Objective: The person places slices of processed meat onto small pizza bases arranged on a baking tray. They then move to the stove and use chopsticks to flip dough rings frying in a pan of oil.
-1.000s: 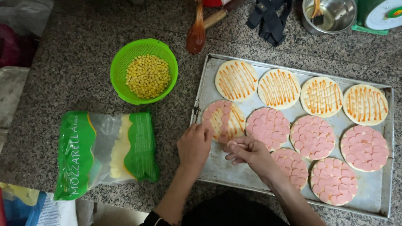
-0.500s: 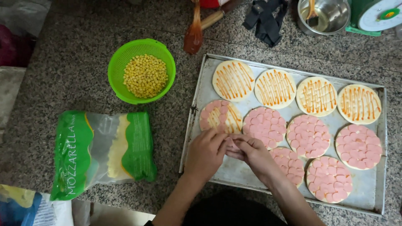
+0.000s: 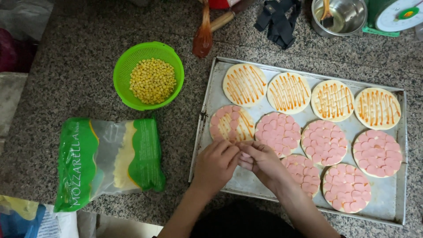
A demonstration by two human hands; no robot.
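While fingertips meet pinching sausage slices, left hand [image 3: 216, 164] and right hand [image 3: 263, 162] angle toward the half-covered round [image 3: 231, 124].

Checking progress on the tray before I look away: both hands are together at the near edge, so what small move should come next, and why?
Probably lift a pink slice from between the hands (left hand, right hand) onto the half-covered round. Its rim is only partly ringed with slices and the sauce stripes in its middle still show, while five neighbouring rounds, like the covered round, are fully tiled.

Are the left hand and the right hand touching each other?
Touching. The head view shows the left hand and right hand meeting at their fingertips, with no gap, above the metal tray.
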